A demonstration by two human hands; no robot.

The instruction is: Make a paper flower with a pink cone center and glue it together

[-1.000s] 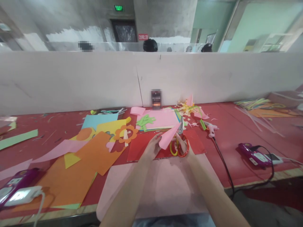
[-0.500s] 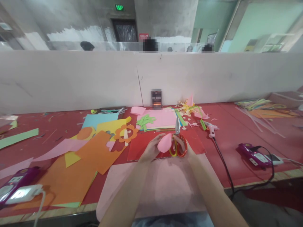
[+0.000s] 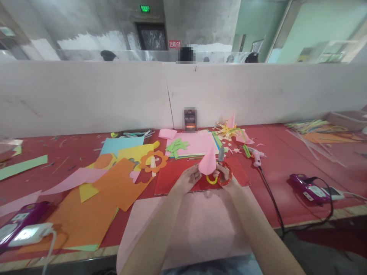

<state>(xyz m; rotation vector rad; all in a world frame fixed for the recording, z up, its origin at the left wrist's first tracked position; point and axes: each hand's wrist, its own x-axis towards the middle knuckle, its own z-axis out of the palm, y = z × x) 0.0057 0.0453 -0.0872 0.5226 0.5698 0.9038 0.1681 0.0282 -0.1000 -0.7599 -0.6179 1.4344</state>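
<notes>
My left hand [image 3: 187, 178] pinches a small pink paper piece [image 3: 208, 163], folded to a point that stands upward. My right hand [image 3: 226, 176] has its fingers through the red and yellow handles of a pair of scissors [image 3: 219, 170], whose blades point up right beside the pink piece. Both hands hover above a red sheet [image 3: 172, 176] and a large pale pink sheet [image 3: 197, 225] that hangs over the table's near edge.
Orange, yellow, blue and pink sheets [image 3: 114, 179] and an orange flower cut-out [image 3: 151, 161] lie to the left. A white glue gun [image 3: 256, 156] with a black cord and a purple device [image 3: 308, 188] sit to the right. Paper scraps [image 3: 229, 133] pile by the white partition [image 3: 114, 95].
The pink piece has been turned in my left hand, from slanting right to point-up. The scissors stayed next to it, shifting slightly away from me.
</notes>
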